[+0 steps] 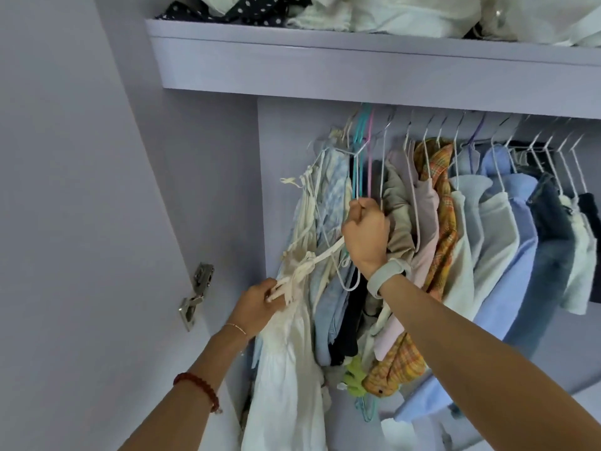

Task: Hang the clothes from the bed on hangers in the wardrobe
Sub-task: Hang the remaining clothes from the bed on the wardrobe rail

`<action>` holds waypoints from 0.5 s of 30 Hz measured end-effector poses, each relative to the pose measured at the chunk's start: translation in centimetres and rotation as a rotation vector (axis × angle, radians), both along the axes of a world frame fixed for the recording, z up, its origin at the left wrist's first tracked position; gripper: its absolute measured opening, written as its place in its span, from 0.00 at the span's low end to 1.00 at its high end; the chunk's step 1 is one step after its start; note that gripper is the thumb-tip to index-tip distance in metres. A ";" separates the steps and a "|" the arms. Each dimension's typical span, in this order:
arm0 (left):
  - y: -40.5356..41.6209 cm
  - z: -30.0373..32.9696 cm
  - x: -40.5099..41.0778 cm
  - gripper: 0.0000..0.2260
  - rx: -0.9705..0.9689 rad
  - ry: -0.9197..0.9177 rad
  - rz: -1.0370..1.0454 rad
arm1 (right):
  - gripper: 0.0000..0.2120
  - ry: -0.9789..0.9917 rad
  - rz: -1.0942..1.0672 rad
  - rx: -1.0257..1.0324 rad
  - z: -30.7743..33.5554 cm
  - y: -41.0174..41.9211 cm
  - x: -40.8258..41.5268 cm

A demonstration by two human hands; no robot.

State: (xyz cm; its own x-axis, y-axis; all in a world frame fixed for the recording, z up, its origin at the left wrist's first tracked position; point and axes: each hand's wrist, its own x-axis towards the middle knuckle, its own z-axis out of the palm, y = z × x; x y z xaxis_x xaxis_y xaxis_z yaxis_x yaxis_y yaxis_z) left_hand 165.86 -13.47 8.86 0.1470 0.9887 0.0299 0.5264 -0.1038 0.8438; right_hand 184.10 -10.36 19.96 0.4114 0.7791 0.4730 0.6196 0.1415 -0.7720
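Head view into an open wardrobe [211, 157]. The right hand [366, 234] is raised with its fingers curled tightly around the lower wires of a white hanger [349, 286], whose rounded end shows just below the wrist. Directly above this hand a small bunch of bare hangers, blue [357, 164] and pink [370, 164], hangs from the rail. A pale wristband [383, 276] sits on the right wrist.

The left hand [257, 304], lower and to the left of the right hand, pinches the knotted straps of a cream dress [286, 369]. One strap [325, 255] runs taut from the knot up toward the right hand; whether it already sits on the hanger cannot be told. The skirt of the dress falls below the left hand, in front of the wardrobe's left wall. A thin chain and a red bead bracelet [198, 384] lie on the left forearm.

To the right of the right hand, and touching its back, hang a beige garment [398, 203], a pink one, an orange plaid shirt [444, 203], then pale blue shirts [517, 229] and darker items. Left of the left hand a metal hinge [196, 292] is fixed to the door. Above both hands a shelf [325, 63] carries folded white and dotted dark fabric.
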 end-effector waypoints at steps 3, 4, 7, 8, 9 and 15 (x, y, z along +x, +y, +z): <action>-1.3 0.7 -1.5 0.08 -0.027 -0.110 -0.031 | 0.12 -0.056 0.043 0.045 -0.5 -0.3 -1.1; -1.6 0.8 -1.9 0.08 -0.028 -0.153 -0.039 | 0.12 -0.064 0.058 0.071 -0.7 -0.5 -1.4; -2.2 0.5 -2.9 0.20 -0.016 -0.263 -0.022 | 0.11 -0.059 0.121 0.126 -0.9 -0.9 -2.4; -2.3 0.5 -3.1 0.19 -0.011 -0.257 -0.004 | 0.11 -0.055 0.131 0.122 -0.9 -0.8 -2.7; -2.4 0.6 -3.1 0.14 -0.009 -0.251 0.016 | 0.10 -0.056 0.133 0.112 -0.7 -0.6 -3.0; -2.1 0.9 -3.2 0.16 0.069 -0.290 0.134 | 0.11 -0.163 0.221 0.062 0.3 -0.2 -4.6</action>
